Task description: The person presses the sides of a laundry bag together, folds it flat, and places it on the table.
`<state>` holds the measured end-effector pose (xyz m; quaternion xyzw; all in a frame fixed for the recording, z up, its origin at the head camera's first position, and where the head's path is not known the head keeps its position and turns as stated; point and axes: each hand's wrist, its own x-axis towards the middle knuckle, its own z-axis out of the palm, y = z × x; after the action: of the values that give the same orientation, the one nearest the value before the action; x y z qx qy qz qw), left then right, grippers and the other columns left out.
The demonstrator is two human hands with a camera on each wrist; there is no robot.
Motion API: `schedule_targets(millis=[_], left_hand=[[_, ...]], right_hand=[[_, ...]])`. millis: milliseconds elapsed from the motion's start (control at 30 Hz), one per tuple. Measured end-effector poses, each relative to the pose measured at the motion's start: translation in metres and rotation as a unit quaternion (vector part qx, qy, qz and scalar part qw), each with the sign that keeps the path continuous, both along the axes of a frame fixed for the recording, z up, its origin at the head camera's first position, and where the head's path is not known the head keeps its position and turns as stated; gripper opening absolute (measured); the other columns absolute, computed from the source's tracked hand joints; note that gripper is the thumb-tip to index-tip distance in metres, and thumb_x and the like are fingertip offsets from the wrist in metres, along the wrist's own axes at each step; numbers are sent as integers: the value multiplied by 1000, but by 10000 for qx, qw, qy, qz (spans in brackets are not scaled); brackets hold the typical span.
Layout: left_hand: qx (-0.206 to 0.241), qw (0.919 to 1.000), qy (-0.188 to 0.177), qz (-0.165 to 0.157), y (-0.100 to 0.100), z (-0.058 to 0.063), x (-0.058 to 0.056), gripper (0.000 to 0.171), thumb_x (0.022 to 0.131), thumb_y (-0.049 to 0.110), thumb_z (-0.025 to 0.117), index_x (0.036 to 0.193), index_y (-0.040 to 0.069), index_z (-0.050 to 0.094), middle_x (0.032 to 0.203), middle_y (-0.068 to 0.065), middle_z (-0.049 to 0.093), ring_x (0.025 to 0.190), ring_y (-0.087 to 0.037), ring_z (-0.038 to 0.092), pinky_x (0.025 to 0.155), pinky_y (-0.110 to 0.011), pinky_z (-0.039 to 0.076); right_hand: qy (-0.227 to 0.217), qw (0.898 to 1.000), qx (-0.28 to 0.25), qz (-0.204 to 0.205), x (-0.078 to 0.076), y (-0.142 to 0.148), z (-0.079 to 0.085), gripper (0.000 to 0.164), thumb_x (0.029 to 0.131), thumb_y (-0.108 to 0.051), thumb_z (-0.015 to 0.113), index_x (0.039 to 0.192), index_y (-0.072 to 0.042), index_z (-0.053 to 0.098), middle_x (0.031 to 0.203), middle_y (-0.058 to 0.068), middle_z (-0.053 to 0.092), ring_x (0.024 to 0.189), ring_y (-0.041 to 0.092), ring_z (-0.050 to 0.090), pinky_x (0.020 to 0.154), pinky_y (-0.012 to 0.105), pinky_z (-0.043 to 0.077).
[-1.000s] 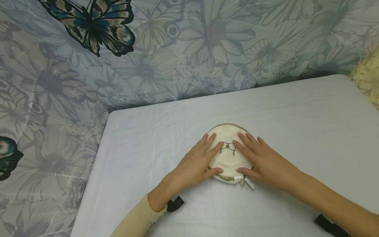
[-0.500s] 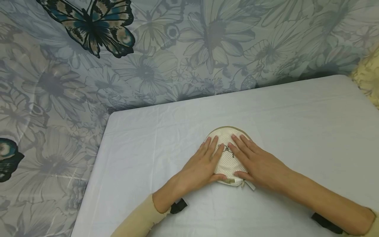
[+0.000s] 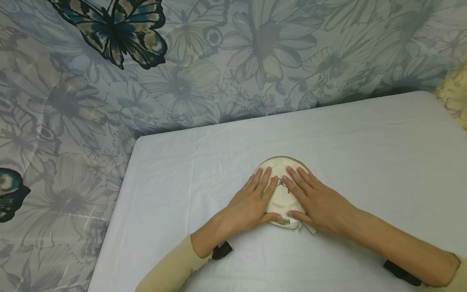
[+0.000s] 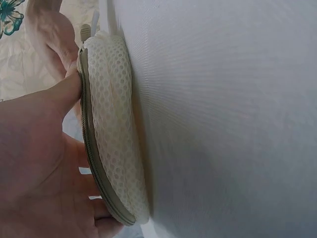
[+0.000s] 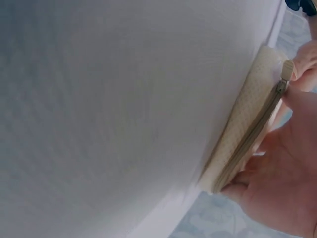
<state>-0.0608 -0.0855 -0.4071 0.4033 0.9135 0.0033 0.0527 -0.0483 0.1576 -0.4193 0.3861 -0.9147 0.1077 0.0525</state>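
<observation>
A round cream mesh zippered pouch (image 3: 286, 202) with an olive zipper and a dark printed motif lies on the white table. My left hand (image 3: 249, 205) rests flat on its left side, fingers straight and pointing away, thumb near the front edge. On the right side, my right hand (image 3: 321, 205) lies the same way, and the two hands partly cover the motif. The left wrist view shows the mesh side wall (image 4: 116, 119) and the closed zipper line under the palm. In the right wrist view a zipper pull (image 5: 287, 70) sits by the thumb.
The white-covered table (image 3: 182, 170) runs back to a wall hanging (image 3: 255, 61) printed with grey flowers and butterflies. Something yellow and ruffled (image 3: 454, 95) stands at the far right edge. Black straps (image 3: 401, 273) are at both wrists.
Both hands have moved inward over the pouch and now cover more of the motif. The pouch has shifted slightly toward me. Little differs over the last half second.
</observation>
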Motion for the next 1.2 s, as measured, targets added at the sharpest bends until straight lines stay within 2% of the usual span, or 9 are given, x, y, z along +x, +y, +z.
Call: schedule_targets(millis=[300, 500, 767, 867, 1033, 1200], left_hand=[[-311, 9995, 11, 38, 4, -3, 0, 97, 94, 67, 42, 158, 1, 12, 162, -26, 0, 150, -42, 1, 121, -45, 10], [-319, 9995, -4, 81, 5, -3, -2, 98, 94, 68, 43, 158, 1, 12, 163, -25, 0, 150, -41, 2, 122, -45, 10], [234, 9991, -275, 241, 0, -1, 0, 98, 91, 70, 45, 159, 5, 15, 164, -22, 2, 151, -38, 2, 122, -43, 11], [456, 9976, -380, 355, -4, 2, -1, 96, 92, 69, 45, 159, 8, 17, 164, -20, 3, 151, -36, 3, 121, -44, 14], [752, 9935, -484, 700, -16, 4, -2, 90, 94, 66, 45, 160, 12, 17, 165, -17, 5, 151, -36, 6, 121, -46, 16], [975, 9901, -390, 936, -30, 5, -4, 89, 95, 65, 46, 160, 12, 16, 165, -16, 8, 151, -38, 9, 121, -49, 18]], right_hand=[[-269, 9985, 456, -138, 2, -2, 4, 81, 100, -56, 47, 154, 2, 28, 162, 24, 17, 147, 43, 20, 119, 51, 22], [-289, 9981, 511, -205, 2, -3, 6, 82, 99, -54, 50, 154, 2, 28, 162, 23, 18, 147, 43, 20, 117, 53, 26], [-683, 9962, 458, -279, 0, -2, 10, 84, 99, -57, 50, 157, -3, 24, 164, 18, 14, 149, 39, 16, 120, 47, 19], [-734, 9960, 388, -333, -2, 0, 12, 84, 98, -58, 49, 158, -5, 24, 164, 17, 15, 149, 39, 16, 120, 46, 19], [-777, 9957, 135, -495, -6, 9, 18, 84, 98, -57, 51, 159, -7, 22, 164, 17, 15, 149, 40, 17, 121, 49, 15], [-609, 9946, -34, -835, -11, 24, 23, 87, 96, -54, 58, 160, -10, 19, 164, 15, 16, 149, 40, 14, 120, 55, 10]])
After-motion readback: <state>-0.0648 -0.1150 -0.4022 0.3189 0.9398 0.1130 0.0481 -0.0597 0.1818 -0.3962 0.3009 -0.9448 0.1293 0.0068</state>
